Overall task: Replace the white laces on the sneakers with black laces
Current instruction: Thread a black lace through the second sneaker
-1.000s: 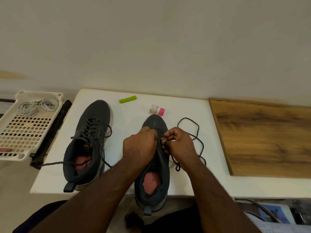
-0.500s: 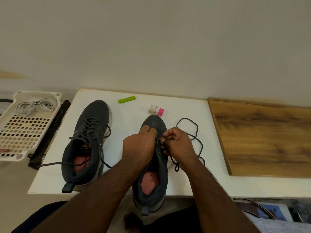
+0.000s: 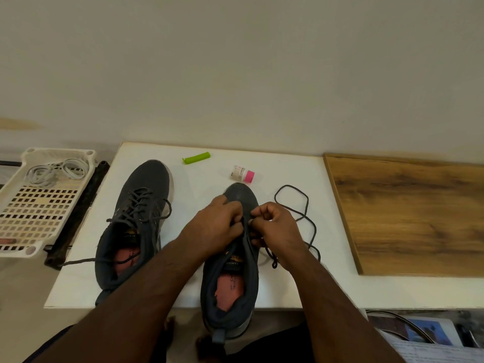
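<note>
Head view: left hand (image 3: pixel 214 226) grips the sneaker (image 3: pixel 231 273), right hand (image 3: pixel 275 226) pinches the black lace (image 3: pixel 305 218), knuckles nearly touching

Sneakers: two, dark grey; left sneaker (image 3: pixel 136 221) laced in black, right sneaker (image 3: pixel 233 271) under the hands.
Hands: two; left hand (image 3: pixel 214 226) and right hand (image 3: pixel 275 229), both on the right sneaker's upper.
Loose black lace (image 3: pixel 301 205): one, looped on the white board (image 3: pixel 199 184).
White laces (image 3: pixel 52 171): one bundle; number of laces cannot be told.
Tray (image 3: pixel 34 205): one, white, perforated.
Green clip (image 3: pixel 196 157): one.
Small bottle (image 3: pixel 242 174) with pink cap: one.
Wooden board (image 3: pixel 408 213): one.
</note>
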`<action>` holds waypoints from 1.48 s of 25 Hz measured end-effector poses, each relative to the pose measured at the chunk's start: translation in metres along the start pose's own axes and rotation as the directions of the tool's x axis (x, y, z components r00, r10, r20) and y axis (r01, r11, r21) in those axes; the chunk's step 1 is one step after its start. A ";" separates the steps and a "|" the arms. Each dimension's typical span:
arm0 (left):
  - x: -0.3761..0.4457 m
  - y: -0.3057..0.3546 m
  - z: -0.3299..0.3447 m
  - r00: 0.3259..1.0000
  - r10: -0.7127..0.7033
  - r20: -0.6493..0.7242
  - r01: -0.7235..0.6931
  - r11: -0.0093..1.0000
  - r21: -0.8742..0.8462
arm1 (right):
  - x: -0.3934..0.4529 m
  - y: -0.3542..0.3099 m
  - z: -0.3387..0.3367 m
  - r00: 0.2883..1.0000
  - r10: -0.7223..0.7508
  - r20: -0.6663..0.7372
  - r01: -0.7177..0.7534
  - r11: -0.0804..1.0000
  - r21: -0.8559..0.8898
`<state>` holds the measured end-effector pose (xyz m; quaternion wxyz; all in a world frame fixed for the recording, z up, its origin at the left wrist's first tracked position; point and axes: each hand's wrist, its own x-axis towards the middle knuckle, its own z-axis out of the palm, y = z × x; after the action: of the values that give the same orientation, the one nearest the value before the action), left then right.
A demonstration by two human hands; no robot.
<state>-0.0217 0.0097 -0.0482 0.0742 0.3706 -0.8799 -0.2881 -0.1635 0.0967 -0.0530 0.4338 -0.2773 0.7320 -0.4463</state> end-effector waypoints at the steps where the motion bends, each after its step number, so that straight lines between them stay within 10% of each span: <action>1: 0.001 -0.002 -0.004 1.000 0.009 0.017 -0.008 0.999 -0.039 | 0.000 0.000 0.000 1.000 0.001 0.004 -0.001 1.000 0.001; 9: 0.000 0.002 -0.032 0.967 -0.231 0.111 0.252 0.777 -0.577 | 0.002 0.004 0.001 0.996 -0.079 -0.038 0.075 0.992 -0.103; 13: -0.001 0.003 -0.036 0.981 -0.175 0.085 0.193 0.820 -0.539 | -0.001 0.000 0.007 0.902 -0.432 0.020 0.412 0.844 -0.345; 27: 0.001 -0.002 -0.026 0.941 -0.300 0.153 0.330 0.914 -0.237 | -0.018 -0.041 0.014 0.812 -0.542 -0.217 0.565 0.823 0.062; 37: -0.004 -0.006 -0.040 0.922 -0.360 0.142 0.387 0.872 -0.299 | -0.018 -0.017 0.027 0.934 -0.353 0.060 0.307 0.702 -0.643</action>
<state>-0.0014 -0.0088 -0.0183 0.0407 0.5044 -0.7350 -0.4513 -0.1308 0.0924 -0.0363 0.2004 -0.5198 0.7925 -0.2482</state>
